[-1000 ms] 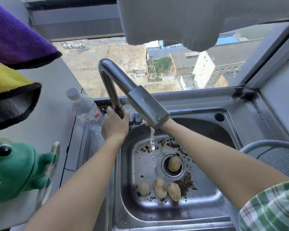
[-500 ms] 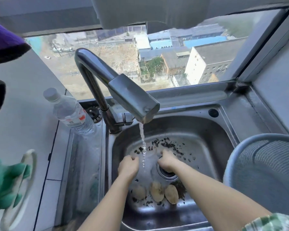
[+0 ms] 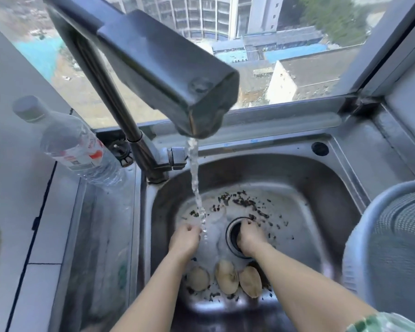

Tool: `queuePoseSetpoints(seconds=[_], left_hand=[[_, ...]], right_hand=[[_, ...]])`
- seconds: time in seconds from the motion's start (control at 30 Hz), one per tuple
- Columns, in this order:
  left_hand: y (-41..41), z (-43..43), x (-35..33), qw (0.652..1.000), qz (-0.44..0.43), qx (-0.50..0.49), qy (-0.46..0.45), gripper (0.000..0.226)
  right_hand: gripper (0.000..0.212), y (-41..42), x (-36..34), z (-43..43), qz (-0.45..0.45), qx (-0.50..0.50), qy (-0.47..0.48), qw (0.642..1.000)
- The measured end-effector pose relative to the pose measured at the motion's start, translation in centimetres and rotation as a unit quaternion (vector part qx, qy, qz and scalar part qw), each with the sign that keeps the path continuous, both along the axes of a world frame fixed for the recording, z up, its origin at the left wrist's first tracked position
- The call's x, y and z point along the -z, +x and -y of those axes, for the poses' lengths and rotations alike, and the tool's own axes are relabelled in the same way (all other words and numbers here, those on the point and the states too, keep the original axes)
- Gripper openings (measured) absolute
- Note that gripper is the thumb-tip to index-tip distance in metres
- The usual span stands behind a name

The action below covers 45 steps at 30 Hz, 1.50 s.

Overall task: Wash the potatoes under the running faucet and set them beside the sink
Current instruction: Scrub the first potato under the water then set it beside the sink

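Note:
Water (image 3: 196, 185) runs from the dark faucet head (image 3: 177, 75) into the steel sink (image 3: 297, 178). My left hand (image 3: 184, 239) hangs low in the basin with fingers curled, its knuckles touching the stream, and nothing shows in it. My right hand (image 3: 248, 238) is cupped down over the drain (image 3: 232, 236), fingers closed where one potato lay; that potato is hidden under it. Three pale potatoes (image 3: 227, 276) lie in a row on the basin floor between my forearms, near the front wall.
Dark bits of debris (image 3: 244, 202) are scattered around the drain. A grey mesh colander (image 3: 393, 236) stands on the right rim. A plastic water bottle (image 3: 74, 142) stands on the left drainboard by the faucet base. A window runs behind the sink.
Both hands left the faucet and dropped into the basin. My right hand settled over the drain potato and my left reached the stream. The water flow grew stronger and my head moved closer.

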State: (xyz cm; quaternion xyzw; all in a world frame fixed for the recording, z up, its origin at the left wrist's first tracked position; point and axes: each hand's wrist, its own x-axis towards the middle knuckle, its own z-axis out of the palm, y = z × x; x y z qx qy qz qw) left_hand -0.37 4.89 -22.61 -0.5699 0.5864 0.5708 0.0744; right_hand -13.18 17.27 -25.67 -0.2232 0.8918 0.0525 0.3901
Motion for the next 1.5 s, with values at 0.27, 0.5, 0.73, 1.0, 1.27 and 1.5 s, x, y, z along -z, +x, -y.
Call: queuePoseSetpoints(seconds=[0.27,0.5,0.73,1.0,1.27,1.5], left_hand=[[1.3,-0.2,-3.8,0.995,-0.027,-0.068,0.07,0.018],[0.8,-3.2,-9.5,0.95,-0.14,-0.234,0.153,0.042],[0.6,-3.2,-12.3,0.94,-0.106,-0.318,0.069,0.037],[0.8,-4.9,-14.4,0.961,-0.111,-0.252,-0.021,0.051],[-0.1,-6.7,-13.4,0.971,-0.101,-0.214,-0.008,0.07],[0.4,-5.9,-13.1,0.948,-0.096,-0.291,0.083,0.062]], right_hand=[[0.042,0.0,-7.0,3.0,0.206,0.25,-0.259,0.91],[0.036,4.6,-12.8,5.4,0.303,0.284,-0.277,0.866],[0.03,7.0,-17.2,4.4,0.112,0.113,-0.353,0.922],[0.043,5.3,-18.2,4.1,0.111,0.068,-0.334,0.934],[0.041,4.6,-16.6,4.3,0.181,0.32,-0.426,0.827],[0.018,6.2,-16.2,3.5,0.159,0.166,-0.53,0.816]])
